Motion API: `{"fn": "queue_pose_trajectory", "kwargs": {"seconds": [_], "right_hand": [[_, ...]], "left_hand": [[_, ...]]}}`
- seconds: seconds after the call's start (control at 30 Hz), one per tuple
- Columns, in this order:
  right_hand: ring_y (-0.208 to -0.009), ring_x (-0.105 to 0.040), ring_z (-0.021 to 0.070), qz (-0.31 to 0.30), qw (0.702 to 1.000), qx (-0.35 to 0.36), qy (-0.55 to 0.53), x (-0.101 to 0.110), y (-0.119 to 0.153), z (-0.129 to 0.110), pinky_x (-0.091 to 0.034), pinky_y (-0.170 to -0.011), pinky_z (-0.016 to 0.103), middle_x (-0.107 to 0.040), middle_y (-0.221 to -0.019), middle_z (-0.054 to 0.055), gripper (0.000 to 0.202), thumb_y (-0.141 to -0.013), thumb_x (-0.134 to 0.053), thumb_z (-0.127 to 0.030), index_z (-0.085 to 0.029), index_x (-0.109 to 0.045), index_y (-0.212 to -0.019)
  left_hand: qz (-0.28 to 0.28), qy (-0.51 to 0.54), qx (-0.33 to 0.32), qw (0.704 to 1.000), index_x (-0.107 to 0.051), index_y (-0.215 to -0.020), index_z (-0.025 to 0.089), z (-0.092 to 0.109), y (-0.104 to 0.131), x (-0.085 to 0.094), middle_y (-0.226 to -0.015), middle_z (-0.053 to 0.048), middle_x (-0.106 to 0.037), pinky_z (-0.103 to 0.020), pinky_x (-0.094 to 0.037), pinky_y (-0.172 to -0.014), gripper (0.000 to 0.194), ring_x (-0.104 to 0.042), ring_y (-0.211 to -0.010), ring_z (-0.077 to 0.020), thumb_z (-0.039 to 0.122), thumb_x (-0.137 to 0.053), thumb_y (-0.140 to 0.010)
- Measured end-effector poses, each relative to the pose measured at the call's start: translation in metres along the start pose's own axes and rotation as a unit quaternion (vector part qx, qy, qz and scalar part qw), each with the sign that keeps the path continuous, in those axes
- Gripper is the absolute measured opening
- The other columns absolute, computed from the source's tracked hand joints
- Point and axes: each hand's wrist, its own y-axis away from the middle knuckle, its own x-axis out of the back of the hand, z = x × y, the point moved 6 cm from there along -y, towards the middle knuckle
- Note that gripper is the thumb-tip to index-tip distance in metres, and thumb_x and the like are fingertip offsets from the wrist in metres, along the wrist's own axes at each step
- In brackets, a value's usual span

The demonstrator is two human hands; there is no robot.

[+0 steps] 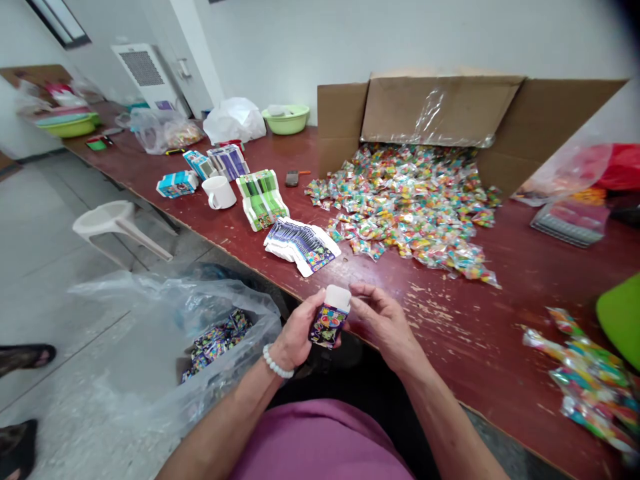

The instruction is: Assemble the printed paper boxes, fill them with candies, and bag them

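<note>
My left hand (300, 327) is wrapped round a small dark purple printed candy box (330, 323), held upright with its white top flap raised. A beaded bracelet circles that wrist. Close by on the right, my right hand (383, 320) has its fingers half curled and apart, the tips near the flap; I see nothing held in it, and cannot tell whether it touches the box. Just beyond, a fanned stack of flat purple cartons (303, 243) lies at the table edge. A large heap of small wrapped candy packets (410, 207) spills from a cardboard box (440, 110).
On the red table (445, 313) are green cartons (261, 200), a white mug (219, 193), blue cartons (177, 183) and a green basin (287, 120). More packets (595, 380) lie right. At lower left, a clear bag (150, 340) holds filled-looking boxes; a stool (107, 220) stands beyond.
</note>
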Motion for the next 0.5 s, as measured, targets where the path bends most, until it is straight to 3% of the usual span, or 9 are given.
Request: {"fn": "queue_pose_trajectory", "kwargs": {"seconds": [0.1, 0.23, 0.3, 0.37, 0.43, 0.5], "right_hand": [[-0.065, -0.061, 0.0139, -0.052, 0.997, -0.049, -0.036, -0.011, 0.001, 0.008, -0.051, -0.06, 0.026, -0.069, -0.09, 0.003, 0.043, -0.074, -0.078, -0.047, -0.021, -0.066, -0.106], [-0.062, -0.06, 0.0146, -0.046, 0.999, -0.001, 0.012, -0.014, 0.002, 0.002, -0.051, -0.059, 0.026, -0.07, -0.078, 0.003, 0.03, -0.076, -0.077, -0.045, -0.019, -0.071, -0.09], [-0.06, -0.061, 0.0152, -0.024, 0.997, 0.05, 0.055, -0.01, 0.003, -0.004, -0.052, -0.058, 0.027, -0.07, -0.078, 0.003, 0.026, -0.079, -0.074, -0.044, -0.019, -0.073, -0.087], [-0.059, -0.061, 0.0153, -0.029, 0.989, 0.099, 0.103, -0.008, 0.005, -0.01, -0.052, -0.056, 0.027, -0.07, -0.081, 0.003, 0.023, -0.084, -0.069, -0.043, -0.021, -0.073, -0.09], [-0.059, -0.062, 0.0153, -0.07, 0.98, 0.129, 0.137, -0.009, 0.007, -0.014, -0.053, -0.057, 0.028, -0.07, -0.083, 0.004, 0.02, -0.088, -0.065, -0.04, -0.022, -0.073, -0.093], [-0.065, -0.065, 0.0165, -0.111, 0.97, 0.145, 0.159, -0.011, 0.008, -0.017, -0.055, -0.061, 0.029, -0.071, -0.091, 0.005, 0.017, -0.09, -0.063, -0.037, -0.022, -0.072, -0.094]], "left_hand": [[0.013, -0.03, -0.036, 0.999, -0.068, -0.106, 0.011, -0.001, 0.002, -0.001, -0.071, -0.007, -0.068, -0.024, -0.049, -0.046, 0.051, -0.061, -0.053, -0.0156, 0.054, -0.064, -0.08], [0.031, -0.069, -0.093, 0.993, -0.067, -0.1, 0.014, 0.001, 0.004, -0.002, -0.07, -0.004, -0.066, -0.021, -0.047, -0.043, 0.042, -0.061, -0.055, -0.015, 0.05, -0.069, -0.078], [0.023, -0.027, -0.058, 0.998, -0.065, -0.095, 0.015, -0.003, 0.003, -0.002, -0.067, -0.004, -0.066, -0.022, -0.047, -0.041, 0.041, -0.06, -0.049, -0.0144, 0.053, -0.067, -0.08], [-0.02, 0.026, 0.008, 0.999, -0.063, -0.094, 0.015, -0.007, 0.001, -0.005, -0.066, -0.005, -0.066, -0.025, -0.048, -0.039, 0.048, -0.059, -0.044, -0.0155, 0.061, -0.06, -0.081], [-0.064, 0.056, 0.055, 0.995, -0.061, -0.095, 0.015, -0.009, 0.002, -0.01, -0.066, -0.007, -0.066, -0.027, -0.048, -0.038, 0.055, -0.06, -0.041, -0.0173, 0.068, -0.053, -0.081], [-0.063, 0.062, 0.061, 0.994, -0.06, -0.095, 0.016, -0.007, 0.001, -0.009, -0.064, -0.006, -0.066, -0.026, -0.048, -0.037, 0.05, -0.059, -0.04, -0.0168, 0.064, -0.054, -0.083]]}}
